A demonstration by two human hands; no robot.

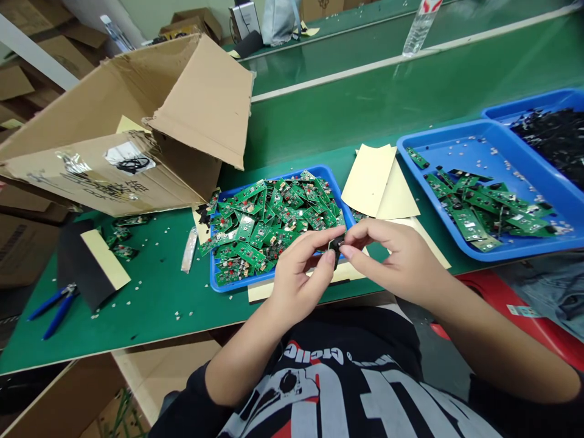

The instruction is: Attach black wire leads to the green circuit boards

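Note:
Both hands meet over the near edge of the green table. My left hand (303,264) and my right hand (390,255) pinch a small black part (335,246) between their fingertips. Just behind them stands a blue tray (214,277) heaped with several small green circuit boards (269,222). Further right, a second blue tray (511,252) holds more green boards (483,207) spread loosely. What the black part is exactly, I cannot make out.
A large open cardboard box (118,128) lies on its side at the left. Blue-handled pliers (55,307) rest near the left front edge. Yellow paper sheets (378,182) lie between the trays. A third blue tray (552,131) with black parts sits far right. A plastic bottle (420,27) stands behind.

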